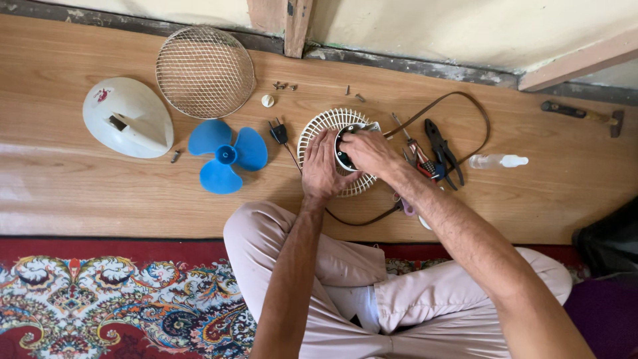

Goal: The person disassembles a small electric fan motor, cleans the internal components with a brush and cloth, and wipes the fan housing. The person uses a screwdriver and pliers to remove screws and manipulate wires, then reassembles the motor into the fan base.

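A person sits cross-legged at the edge of a patterned red rug (100,299), both hands on a round white plastic fan grille with a dark motor hub at its centre (319,129), which lies flat on the wooden floor (100,193) straight ahead of the knees. The left hand (321,166) rests on the grille's near left part, its grip spread with fingers curled against the hub. The right hand (369,151) comes in from the right, its grip pressed together on the hub's top; what the fingertips pinch cannot be told. Both hands are equally close.

Just right of the grille lie black-handled pliers (440,149) and a brown cord (465,100), crowding that side. To the left, a blue three-bladed fan propeller (226,154), a round wire mesh guard (205,72) and a white domed housing (126,116) lie well apart, leaving open floor near the grille.
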